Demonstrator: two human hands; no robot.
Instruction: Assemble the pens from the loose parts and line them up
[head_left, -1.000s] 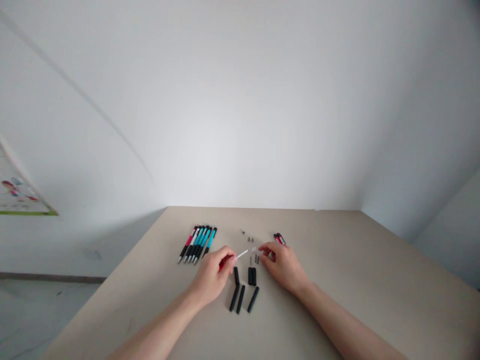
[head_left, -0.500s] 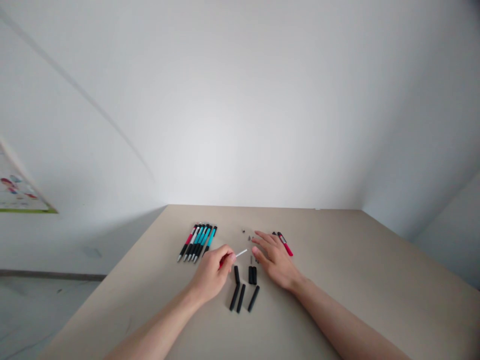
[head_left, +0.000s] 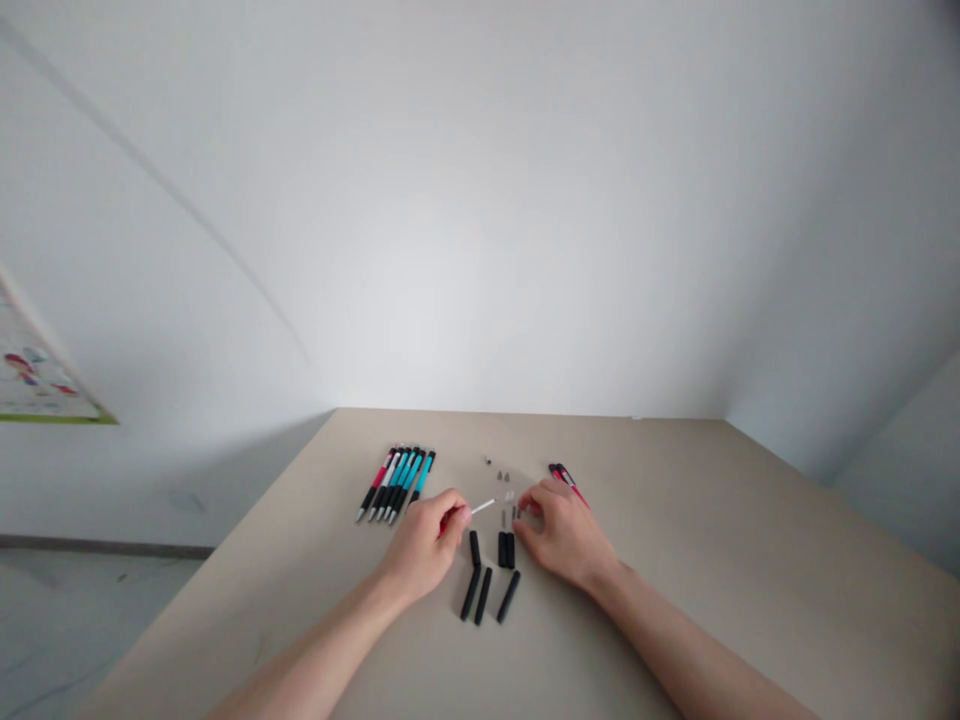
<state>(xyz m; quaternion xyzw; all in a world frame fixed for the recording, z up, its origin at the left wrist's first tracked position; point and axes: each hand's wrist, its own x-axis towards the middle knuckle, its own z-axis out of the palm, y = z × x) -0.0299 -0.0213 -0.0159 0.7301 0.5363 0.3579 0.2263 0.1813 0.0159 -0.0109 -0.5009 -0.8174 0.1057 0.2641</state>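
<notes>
My left hand [head_left: 427, 540] is closed around a red pen barrel [head_left: 444, 524], mostly hidden by the fingers. A thin white refill [head_left: 483, 506] sticks out of it to the right. Just over the table, my right hand [head_left: 559, 525] has its fingers bent, with thumb and index finger apart beside small springs [head_left: 515, 513]. Another spring [head_left: 503, 518] lies slightly left of these. Behind them are small clear pieces [head_left: 509, 496] and grey cone tips [head_left: 502, 477]. Black grips [head_left: 506, 550] lie between the hands, and several more [head_left: 483, 597] lie nearer to me.
A row of pens [head_left: 397, 485] in red, white and turquoise lies on the left of the beige table [head_left: 675, 520]. Red and black pen parts [head_left: 568, 478] lie behind my right hand. One small piece [head_left: 488, 461] sits farther back, before the white wall [head_left: 525, 250].
My right hand has drawn back slightly, and its outstretched fingers have bent down toward the springs, uncovering the clear pieces. My left hand still holds the red barrel in the same spot.
</notes>
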